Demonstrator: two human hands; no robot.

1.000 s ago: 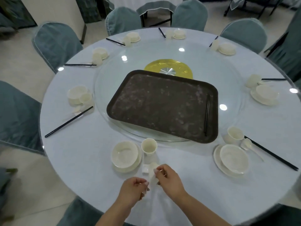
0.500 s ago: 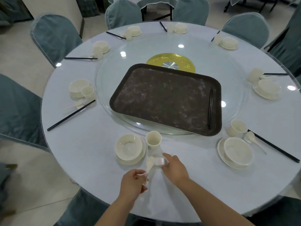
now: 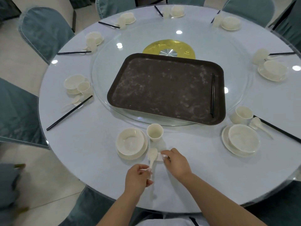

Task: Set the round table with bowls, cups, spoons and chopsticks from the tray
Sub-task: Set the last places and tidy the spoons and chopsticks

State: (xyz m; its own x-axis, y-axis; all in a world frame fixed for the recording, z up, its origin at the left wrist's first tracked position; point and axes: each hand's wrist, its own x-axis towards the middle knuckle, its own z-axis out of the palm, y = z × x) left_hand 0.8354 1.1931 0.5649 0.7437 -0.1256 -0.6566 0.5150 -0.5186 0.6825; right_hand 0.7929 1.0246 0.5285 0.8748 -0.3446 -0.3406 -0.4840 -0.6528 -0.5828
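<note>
Your left hand [image 3: 138, 176] pinches the handle end of a white spoon [image 3: 152, 158], whose bowl rests on a small white rest [image 3: 159, 157] just right of the nearest bowl [image 3: 130, 141]. Your right hand [image 3: 176, 162] has its fingertips curled onto the right edge of that rest, steadying it. Both grips look light, so the likely slip is here: if you let go of the handle before the spoon settles, it could roll off the rest onto the table [image 3: 91, 144], and a nudge from your right hand could slide the rest toward the cup [image 3: 154, 132] standing just beyond.

That cup is upright, near the edge of the glass turntable [image 3: 241, 101]. Reaching over it for what comes next could knock it over with your forearm.

Farther out, the tray [image 3: 162, 88] sits on the turntable and holds only one pair of black chopsticks [image 3: 212, 93] along its right side. This place has none yet, so that pair looks meant for here. Leaning on the turntable could spin the tray away from you.
</note>
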